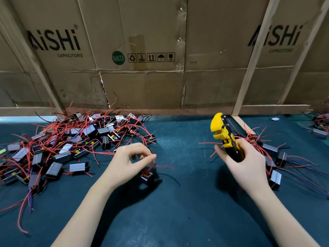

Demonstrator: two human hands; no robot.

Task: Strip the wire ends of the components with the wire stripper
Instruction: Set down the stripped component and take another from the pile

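Observation:
My right hand (243, 157) grips the handles of a yellow and black wire stripper (222, 132), whose jaws point up and away from me. My left hand (128, 159) holds a small black component (146, 176) by its wires, thumb and fingers pinching near a red wire (165, 166) that runs right. The component hangs just above the dark green table (178, 211). The two hands are apart, with open table between them.
A large pile of black components with red wires (71, 139) covers the table's left. A smaller group of components (277, 157) lies right of my right hand. Cardboard boxes (151, 50) and wooden slats (252, 56) wall off the back.

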